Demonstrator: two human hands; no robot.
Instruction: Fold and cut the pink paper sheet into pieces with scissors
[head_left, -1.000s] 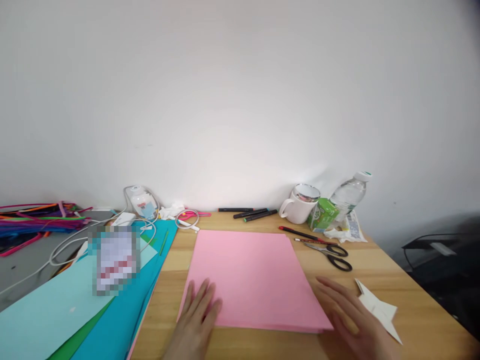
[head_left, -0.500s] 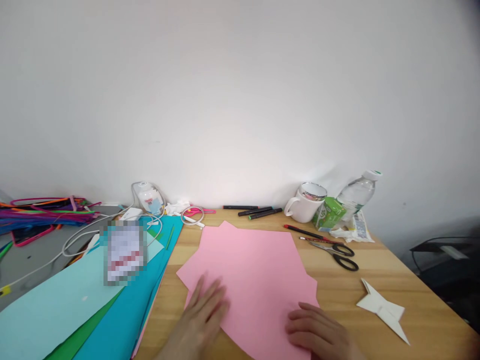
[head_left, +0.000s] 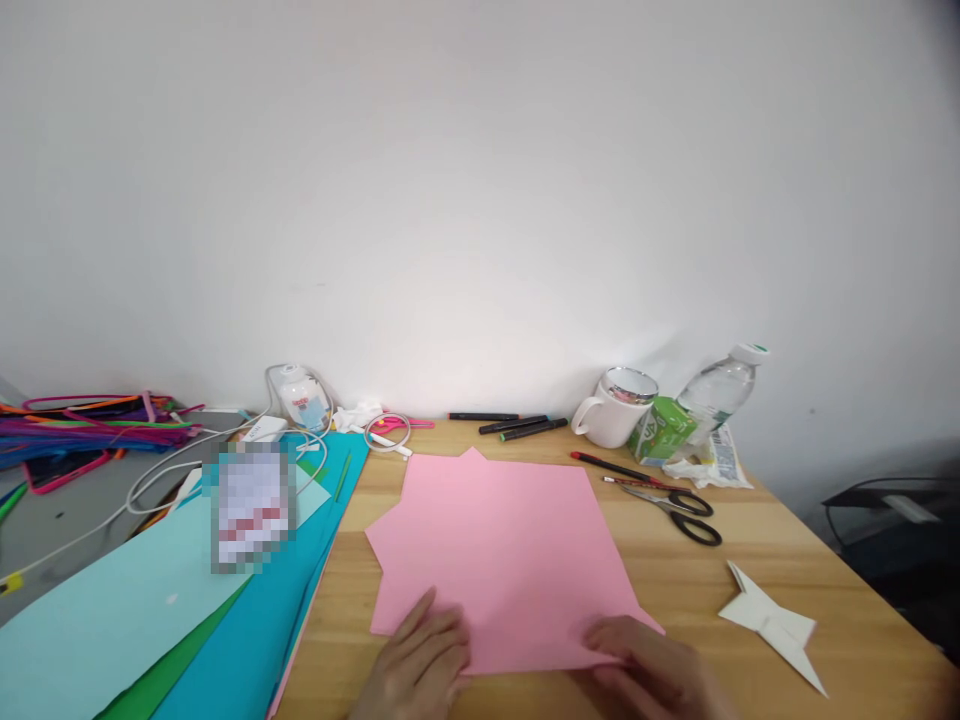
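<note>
Pink paper sheets [head_left: 502, 560], overlapping at an angle so that corners stick out at the left, back and right, lie in front of me on the wooden table. At their front left edge is my left hand [head_left: 420, 655], its fingers slightly bent and resting on the paper, the outer one stretched apart. My right hand [head_left: 649, 665] pinches the front right edge, fingers above and thumb below, a little blurred. To the right of it lies a folded white paper star shape [head_left: 776, 625]. Black-handled scissors [head_left: 686, 510] are behind that.
Along the wall stand a white mug [head_left: 615, 410], a green box [head_left: 664, 430] and a leaning plastic bottle [head_left: 720, 385]. Several markers [head_left: 517, 425] lie at the back. Blue and green sheets [head_left: 247, 630], cables and a pixelated object [head_left: 255, 508] are at the left.
The lower pink sheet has turned, and its front edge now runs nearly straight across. My right hand has gone from lying on the paper to pinching its edge; my left hand has shifted slightly right.
</note>
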